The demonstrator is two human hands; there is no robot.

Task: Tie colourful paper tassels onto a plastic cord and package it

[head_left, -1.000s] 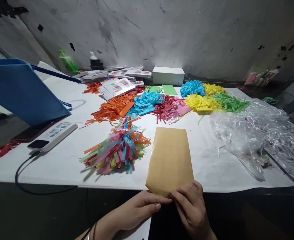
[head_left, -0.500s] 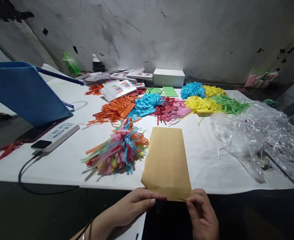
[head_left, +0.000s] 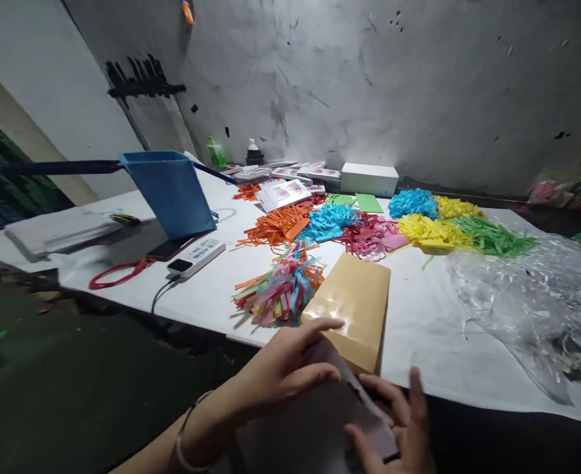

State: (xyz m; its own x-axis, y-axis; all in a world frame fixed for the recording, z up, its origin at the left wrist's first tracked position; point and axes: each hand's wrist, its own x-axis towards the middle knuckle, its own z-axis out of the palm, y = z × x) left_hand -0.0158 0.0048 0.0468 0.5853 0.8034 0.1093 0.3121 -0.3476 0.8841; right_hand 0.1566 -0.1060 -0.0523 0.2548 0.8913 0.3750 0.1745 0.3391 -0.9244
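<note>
A white paper or card piece (head_left: 300, 428), with a curled upper edge, lies low in front of me below the table edge. My left hand (head_left: 285, 368) holds its upper edge, thumb and index finger on either side. On the right end of that edge is my right hand (head_left: 399, 421), thumb and fingers around it and one finger raised, slightly blurred. Just beyond my hands, a brown paper envelope (head_left: 354, 306) rests on the table, touching nothing I hold as far as I can see. Beside it on the left lies a multicoloured paper tassel bunch (head_left: 283, 286).
Orange (head_left: 278, 224), blue, red, yellow and green tassel bundles line the table's middle. Behind are white packets (head_left: 285, 193) and a white box (head_left: 369, 179). Clear plastic wrap (head_left: 518, 289) covers the right; a blue bin (head_left: 172, 194) and a power bank (head_left: 196, 258) stand left.
Both hands have let go of the brown envelope, which now lies turned on the table. They have moved down onto the white piece. The view has swung left.
</note>
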